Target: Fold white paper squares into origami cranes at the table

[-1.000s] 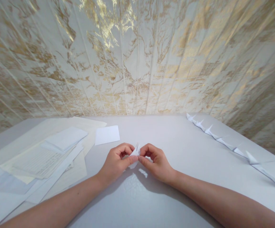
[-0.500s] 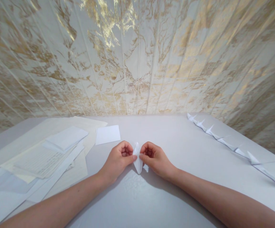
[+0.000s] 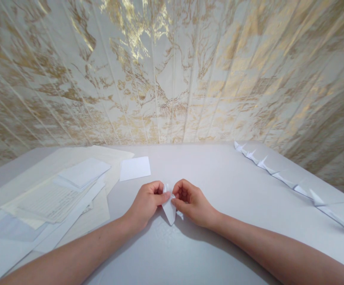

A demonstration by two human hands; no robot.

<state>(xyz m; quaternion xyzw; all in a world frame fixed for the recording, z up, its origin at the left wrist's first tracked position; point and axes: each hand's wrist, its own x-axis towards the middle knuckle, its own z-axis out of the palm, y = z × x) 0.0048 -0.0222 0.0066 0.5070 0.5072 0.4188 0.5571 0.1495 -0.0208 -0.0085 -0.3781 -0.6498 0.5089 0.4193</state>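
Note:
A small folded piece of white paper [image 3: 169, 213] is held up between my two hands, just above the table, with a pointed end facing down toward me. My left hand [image 3: 151, 202] pinches it from the left, the thumb lying flat on its near face. From the right, my right hand [image 3: 192, 202] grips its edge between thumb and curled forefinger. The upper part of the fold is partly covered by my fingers. A small white bit shows behind it near the right hand; I cannot tell whether it belongs to the same paper.
Several folded paper cranes [image 3: 261, 162] stand in a row along the table's right side. On the left lie overlapping papers [image 3: 53, 198], some handwritten, with a folded white sheet [image 3: 84, 173] on top. A blank white paper [image 3: 135, 168] lies beyond my left hand. A gold-patterned curtain [image 3: 172, 79] hangs behind the table.
Both hands have come slightly nearer to me with the folded paper. It has tilted and turned, so more of its broad near face shows.

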